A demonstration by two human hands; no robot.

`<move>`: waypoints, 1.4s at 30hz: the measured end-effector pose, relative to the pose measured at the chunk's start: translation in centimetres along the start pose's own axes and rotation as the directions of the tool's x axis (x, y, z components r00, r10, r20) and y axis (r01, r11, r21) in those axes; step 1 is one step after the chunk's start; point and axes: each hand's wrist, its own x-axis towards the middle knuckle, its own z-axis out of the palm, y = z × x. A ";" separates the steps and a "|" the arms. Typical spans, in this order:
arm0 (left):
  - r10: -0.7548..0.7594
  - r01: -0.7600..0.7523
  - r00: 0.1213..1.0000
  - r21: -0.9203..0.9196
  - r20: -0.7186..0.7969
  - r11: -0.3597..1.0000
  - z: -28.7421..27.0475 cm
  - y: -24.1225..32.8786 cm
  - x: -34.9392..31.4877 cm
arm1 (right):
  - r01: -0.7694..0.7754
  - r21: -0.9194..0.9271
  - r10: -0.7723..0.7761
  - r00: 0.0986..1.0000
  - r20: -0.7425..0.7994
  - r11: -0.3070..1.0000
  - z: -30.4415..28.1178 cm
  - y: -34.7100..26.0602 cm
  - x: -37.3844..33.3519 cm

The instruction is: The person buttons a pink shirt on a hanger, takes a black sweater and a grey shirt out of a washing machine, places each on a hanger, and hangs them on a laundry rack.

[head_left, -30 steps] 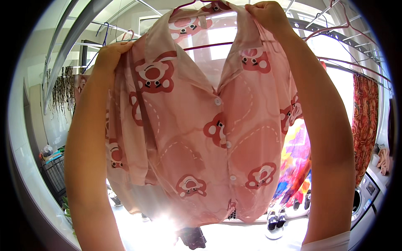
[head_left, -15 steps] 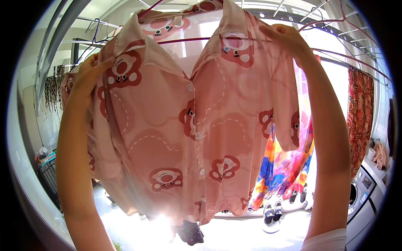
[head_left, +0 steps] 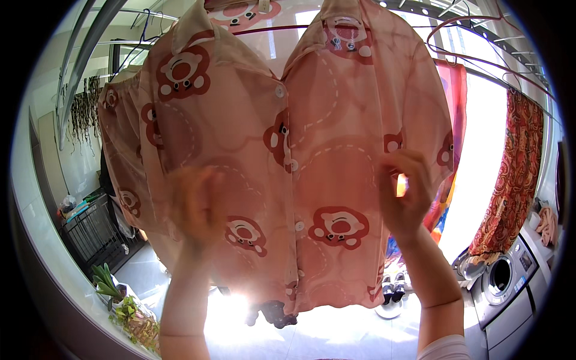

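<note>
One shirt point(head_left: 342, 180): hangs up high in front of the person, in the middle of the view, with its front facing us.
Red hanger point(head_left: 264, 29): its thin bar goes across inside the neck. It likely holds the shoulders wide so the shirt can hang flat. The hook is out of view, so I cannot tell what it hangs from.
Left hand point(head_left: 195, 204): in front of the shirt's left half, low down. It is blurry and its fingers look curled in. I cannot tell if it has hold of any cloth.
Right hand point(head_left: 408, 192): by the shirt's right edge, half curled, with a gap between fingers and thumb where bright colour peeps through. I see nothing in its grip, but cannot tell if the tips touch the shirt.
Shirt stuff: thin, smooth, a bit shiny. Light glows through the pink, and soft folds run down.
Bear faces point(head_left: 339, 227): round and dark pink, with dashed lines nearby.
Buttons point(head_left: 279, 92): small, round, pale, in a line down the middle, keeping both front halves together.
Collar point(head_left: 306, 45): wide and floppy, making a V.
Red cloth point(head_left: 516, 174): swirly, in long folds, above the washer point(head_left: 501, 279), a box with a round hole.
</note>
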 end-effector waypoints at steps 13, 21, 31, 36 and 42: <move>-0.401 0.449 0.871 -0.129 0.283 0.884 8.2 6.9 0.6 | -0.381 0.076 0.366 0.917 0.160 0.922 8.5 -2.1 -0.6; -0.444 0.486 0.857 -0.123 0.263 0.865 9.1 4.9 0.0 | -0.595 0.189 0.522 0.788 0.326 0.781 10.6 -1.3 0.1; -0.684 0.766 0.635 -0.412 0.360 0.494 7.0 5.3 -0.3 | -0.645 0.223 0.505 0.731 0.459 0.731 10.4 -2.2 0.5; -0.738 0.831 0.555 -0.299 0.383 0.470 6.5 5.4 0.0 | -0.708 0.319 0.546 0.696 0.465 0.631 10.5 -2.3 0.7; -0.719 0.809 0.582 -0.358 0.379 0.467 6.0 4.9 0.1 | -0.657 0.254 0.494 0.721 0.486 0.710 10.7 -1.8 0.9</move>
